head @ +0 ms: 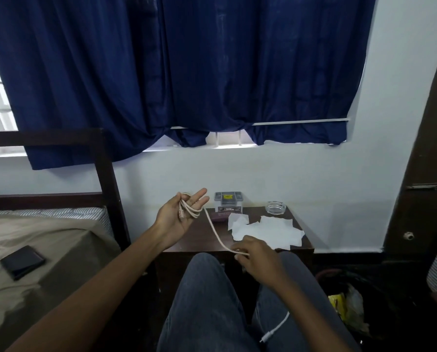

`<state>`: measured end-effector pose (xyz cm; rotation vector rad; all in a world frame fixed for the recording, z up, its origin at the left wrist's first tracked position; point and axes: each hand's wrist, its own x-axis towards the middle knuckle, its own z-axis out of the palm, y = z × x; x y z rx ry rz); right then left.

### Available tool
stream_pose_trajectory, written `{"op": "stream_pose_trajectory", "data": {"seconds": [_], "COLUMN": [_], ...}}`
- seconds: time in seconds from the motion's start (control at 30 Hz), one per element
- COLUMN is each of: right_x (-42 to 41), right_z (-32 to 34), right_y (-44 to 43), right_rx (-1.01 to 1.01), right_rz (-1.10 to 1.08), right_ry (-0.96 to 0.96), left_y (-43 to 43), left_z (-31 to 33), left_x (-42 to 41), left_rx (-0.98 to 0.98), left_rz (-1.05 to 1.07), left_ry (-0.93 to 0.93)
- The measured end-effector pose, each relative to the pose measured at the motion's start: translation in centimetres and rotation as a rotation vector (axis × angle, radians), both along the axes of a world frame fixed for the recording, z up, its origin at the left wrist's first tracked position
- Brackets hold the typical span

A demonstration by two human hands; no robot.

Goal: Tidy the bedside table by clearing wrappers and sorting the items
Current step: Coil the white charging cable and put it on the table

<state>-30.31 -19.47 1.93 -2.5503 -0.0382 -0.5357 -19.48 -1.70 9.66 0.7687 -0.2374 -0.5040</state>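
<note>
Beige cord (213, 228) runs from the right hand (254, 252), which pinches its free end, up to loops around the left hand's (178, 215) spread fingers. Beyond, white wrappers (268, 231) lie on the desk (199, 241); the glass ashtray (276, 207) at the back looks empty, beside a grey box (228, 200) whose contents I cannot tell.

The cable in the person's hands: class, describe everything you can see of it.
The cable is a pale, beige-pink cord, seemingly braided. Several loops are wound around the fingers of the raised left hand, with one plug end hanging against the palm. From there a single strand slopes down to the right hand, which pinches it above the front edge of the bedside table. Its far end is hidden past that hand.
</note>
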Motion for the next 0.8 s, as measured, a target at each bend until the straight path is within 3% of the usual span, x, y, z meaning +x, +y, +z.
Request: {"op": "stream_pose_trajectory", "data": {"seconds": [0.2,0.33,0.47,0.6,0.8], "right_x": [-1.0,-1.5,-1.4,-1.3,-0.7], "right_z": [1.8,3.5,5.1,5.9,4.4], "right_y": [3.0,3.1,2.0,-0.3,-2.8], "right_rx": [-0.122,-0.121,0.034,0.24,0.414], "right_rz": [0.208,0.284,0.296,0.181,0.028], "right_ry": [-0.019,-0.089,-0.137,-0.24,-0.379], "left_y": [-1.0,-1.7,-2.1,-3.1,-3.8], "left_z": [-0.8,-1.7,-2.9,-2.0,-2.6], "left_x": [-0.5,-1.5,-2.1,-4.2,-4.4], "left_rx": [0.227,0.63,0.91,0.924,0.746], "left_rz": [0.079,0.081,-0.068,-0.325,-0.538], "left_ry": [-0.154,-0.512,-0.806,-0.734,-0.647]}}
